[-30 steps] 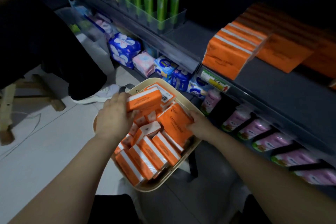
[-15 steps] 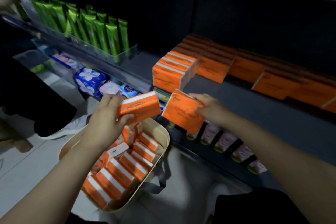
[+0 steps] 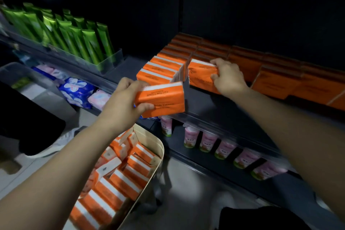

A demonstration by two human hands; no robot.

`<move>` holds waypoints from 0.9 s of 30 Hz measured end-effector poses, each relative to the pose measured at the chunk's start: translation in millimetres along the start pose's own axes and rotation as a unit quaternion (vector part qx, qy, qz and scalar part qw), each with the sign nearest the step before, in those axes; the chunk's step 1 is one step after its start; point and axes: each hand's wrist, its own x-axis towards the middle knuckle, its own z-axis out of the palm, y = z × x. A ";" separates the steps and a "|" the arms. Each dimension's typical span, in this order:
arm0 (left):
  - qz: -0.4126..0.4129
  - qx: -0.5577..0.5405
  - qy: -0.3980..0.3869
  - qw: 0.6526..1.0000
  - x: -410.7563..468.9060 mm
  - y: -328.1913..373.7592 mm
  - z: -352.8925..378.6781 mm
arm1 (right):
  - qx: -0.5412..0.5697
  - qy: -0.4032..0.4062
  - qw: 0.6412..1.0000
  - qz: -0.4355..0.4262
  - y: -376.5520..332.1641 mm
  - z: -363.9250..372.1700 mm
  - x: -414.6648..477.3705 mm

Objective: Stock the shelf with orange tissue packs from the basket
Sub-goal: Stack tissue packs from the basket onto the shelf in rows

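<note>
Tubes point(image 3: 74, 43), green, stand in a clear tray on the far left of the shelf point(image 3: 214, 110). Blue and pink wrapped packets point(image 3: 76, 89) lie on the level below them.

Basket point(image 3: 159, 155), beige, low left of centre, on the floor. Basket packs point(image 3: 115, 183) fill it in a loose jumble, orange with white stripes.

Left arm reaches up and forward across the basket, forearm bare. Left hand point(image 3: 123, 102) grips the left pack point(image 3: 162, 99) by its left end: thumb pressed on the near face, fingers curled over the far edge. Pack held in the air, long side roughly level, printed face toward the camera, just in front of the shelf's front edge and above the basket's far rim.

Shelf row point(image 3: 160, 73) sits behind it, orange packs lined front to back, white stripes up.

Right arm stretches further in, over the shelf board. Right hand point(image 3: 227, 78) clamps the right pack point(image 3: 201, 76) at its right end, fingers hooked over the top, thumb on the front face. Pack stands just right of the shelf row, a narrow gap between them, lower edge at the board. Full contact with the board cannot be told.

More orange stacks point(image 3: 280, 80) run off to the right in shadow. Pink bottles point(image 3: 207, 142) line the lower level beneath.
</note>
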 end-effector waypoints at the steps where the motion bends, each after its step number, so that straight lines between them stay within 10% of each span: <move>1: 0.004 -0.004 -0.007 1.000 2.2 0.0 2.8 | -0.017 0.009 1.000 0.005 -2.0 4.3 5.8; 11: 0.043 -0.018 -0.058 0.997 18.1 -0.7 30.2 | -0.127 0.027 0.991 0.035 10.3 37.9 17.9; 16: 0.050 -0.005 -0.074 0.996 24.3 10.1 38.3 | 0.035 0.059 0.997 -0.029 7.7 15.1 2.7; 22: 0.043 -0.011 -0.087 0.995 27.7 31.4 49.8 | 0.134 -0.130 0.965 -0.182 -7.0 -9.8 -41.6; 27: 0.044 -0.020 -0.104 0.993 25.8 43.6 56.1 | 0.119 -0.125 0.963 -0.209 7.8 -8.2 -57.2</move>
